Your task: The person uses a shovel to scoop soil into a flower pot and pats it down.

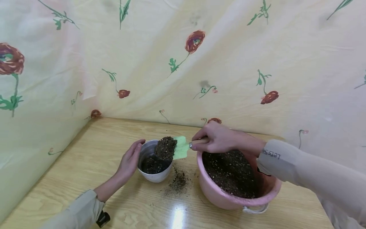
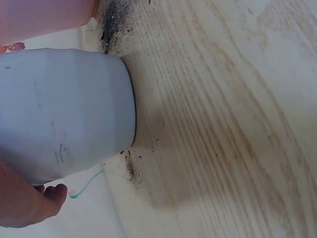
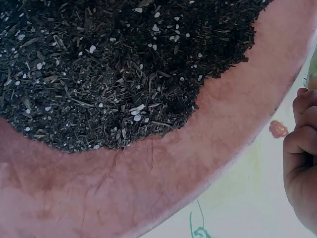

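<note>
My right hand [image 1: 218, 137] grips the wooden handle of a small trowel with a light green blade [image 1: 180, 147]. Dark potting soil [image 1: 166, 148] is heaped on the blade, over the right part of a white plant pot [image 1: 155, 176]. More soil lies inside that pot. Against the pot's left side rests my left hand [image 1: 129, 160], its fingers reaching along the wall near the rim. In the left wrist view the pot [image 2: 74, 99] stands upright on the table, with part of the left hand [image 2: 25, 198] beside it. The right wrist view shows the curled fingers [image 3: 302, 148] of the right hand.
A pink tub [image 1: 213, 192] of soil with white specks [image 3: 109, 74] stands right of the pot, under the right forearm. Spilled soil [image 1: 179, 181] lies on the wood-grain table [image 1: 128, 203] between them. Flower-patterned cloth [image 1: 154, 79] hangs behind and at the left.
</note>
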`<state>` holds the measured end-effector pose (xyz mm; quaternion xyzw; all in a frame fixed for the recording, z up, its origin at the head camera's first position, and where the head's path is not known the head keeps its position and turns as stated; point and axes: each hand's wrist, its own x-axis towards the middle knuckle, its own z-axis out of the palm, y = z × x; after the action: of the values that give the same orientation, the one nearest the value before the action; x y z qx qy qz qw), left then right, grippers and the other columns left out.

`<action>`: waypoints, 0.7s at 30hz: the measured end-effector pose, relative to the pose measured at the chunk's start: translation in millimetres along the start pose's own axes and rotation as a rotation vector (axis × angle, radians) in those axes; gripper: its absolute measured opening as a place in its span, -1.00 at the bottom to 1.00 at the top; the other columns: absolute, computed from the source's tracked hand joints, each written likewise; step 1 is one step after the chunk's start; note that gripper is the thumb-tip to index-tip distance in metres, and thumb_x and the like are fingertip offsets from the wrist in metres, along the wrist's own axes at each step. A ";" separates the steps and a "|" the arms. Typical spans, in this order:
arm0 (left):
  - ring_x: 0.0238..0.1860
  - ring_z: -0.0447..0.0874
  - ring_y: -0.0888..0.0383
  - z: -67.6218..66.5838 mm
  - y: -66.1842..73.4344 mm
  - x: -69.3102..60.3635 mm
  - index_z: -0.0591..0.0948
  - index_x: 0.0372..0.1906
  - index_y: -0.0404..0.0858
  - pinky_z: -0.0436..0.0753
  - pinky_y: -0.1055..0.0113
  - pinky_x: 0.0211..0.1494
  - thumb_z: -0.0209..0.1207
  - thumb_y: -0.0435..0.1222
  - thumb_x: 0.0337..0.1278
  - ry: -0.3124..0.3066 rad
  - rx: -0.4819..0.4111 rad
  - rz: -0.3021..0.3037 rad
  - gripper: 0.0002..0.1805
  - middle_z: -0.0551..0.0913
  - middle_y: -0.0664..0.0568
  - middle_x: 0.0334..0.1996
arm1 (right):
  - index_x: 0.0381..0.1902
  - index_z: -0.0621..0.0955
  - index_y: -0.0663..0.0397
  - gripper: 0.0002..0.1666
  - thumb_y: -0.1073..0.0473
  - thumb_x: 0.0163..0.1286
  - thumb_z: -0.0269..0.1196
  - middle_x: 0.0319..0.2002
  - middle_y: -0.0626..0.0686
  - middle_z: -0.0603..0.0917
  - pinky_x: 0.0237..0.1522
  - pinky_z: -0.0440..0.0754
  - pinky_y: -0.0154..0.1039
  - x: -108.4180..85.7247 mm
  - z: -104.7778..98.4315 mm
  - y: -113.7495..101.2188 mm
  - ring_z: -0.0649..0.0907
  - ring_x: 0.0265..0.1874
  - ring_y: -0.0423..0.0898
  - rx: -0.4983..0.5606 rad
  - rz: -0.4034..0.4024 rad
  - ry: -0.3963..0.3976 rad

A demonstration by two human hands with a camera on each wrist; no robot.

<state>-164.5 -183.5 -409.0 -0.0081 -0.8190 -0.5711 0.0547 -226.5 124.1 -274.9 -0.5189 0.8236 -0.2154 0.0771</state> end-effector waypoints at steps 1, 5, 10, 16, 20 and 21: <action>0.38 0.26 -0.09 1.3 -1.0 0.2 0.40 0.31 -0.28 0.22 0.02 0.43 -0.23 -0.05 0.53 0.000 0.001 -0.003 -0.49 0.41 -0.19 0.31 | -0.55 0.67 -0.19 -0.76 0.05 0.34 0.24 -0.78 -0.34 0.38 -0.72 0.23 -0.46 1.1 0.7 -0.1 0.25 -0.81 -0.42 -0.004 0.002 -0.004; 0.39 0.24 -0.11 5.2 -2.6 -0.9 0.38 0.33 -0.27 0.21 0.01 0.43 -0.24 -0.07 0.54 0.004 0.010 0.001 -0.50 0.38 -0.21 0.33 | -0.63 0.61 -0.18 -0.70 0.04 0.33 0.24 -0.80 -0.33 0.32 -0.71 0.20 -0.46 6.1 1.7 -0.3 0.20 -0.82 -0.41 -0.022 0.017 -0.031; 0.39 0.22 -0.13 8.5 -5.7 -2.7 0.36 0.35 -0.29 0.21 -0.02 0.42 -0.25 -0.11 0.55 0.015 0.035 0.020 -0.51 0.35 -0.23 0.35 | -0.75 0.47 -0.20 -0.59 0.04 0.31 0.24 -0.82 -0.32 0.24 -0.71 0.11 -0.46 13.6 1.5 -2.1 0.14 -0.82 -0.39 -0.045 0.039 -0.084; 0.42 0.16 -0.10 8.6 -7.6 -1.8 0.31 0.39 -0.27 0.18 -0.03 0.44 -0.30 -0.07 0.56 -0.003 0.056 0.019 -0.47 0.30 -0.19 0.39 | -0.80 0.42 -0.21 -0.54 0.04 0.30 0.24 -0.83 -0.31 0.22 -0.72 0.09 -0.46 21.5 1.3 -7.3 0.13 -0.83 -0.37 -0.062 0.070 -0.148; 0.43 0.15 -0.11 8.4 -8.8 -1.5 0.30 0.39 -0.27 0.18 -0.04 0.44 -0.33 -0.06 0.56 -0.015 0.044 0.017 -0.46 0.28 -0.20 0.39 | -0.76 0.54 -0.19 -0.60 0.03 0.30 0.25 -0.83 -0.30 0.27 -0.72 0.13 -0.45 27.5 3.2 -11.1 0.17 -0.83 -0.36 -0.063 0.087 -0.177; 0.42 0.15 -0.11 8.4 -9.3 -1.6 0.29 0.39 -0.26 0.18 -0.05 0.43 -0.33 -0.06 0.56 -0.017 0.042 0.013 -0.46 0.28 -0.20 0.39 | -0.75 0.55 -0.19 -0.61 0.03 0.30 0.25 -0.83 -0.30 0.28 -0.72 0.13 -0.44 28.9 3.9 -11.7 0.17 -0.83 -0.36 -0.064 0.090 -0.185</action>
<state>-164.3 -178.7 -420.8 -0.0170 -0.8312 -0.5533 0.0516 -228.5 93.0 -270.6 -0.5011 0.8420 -0.1363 0.1459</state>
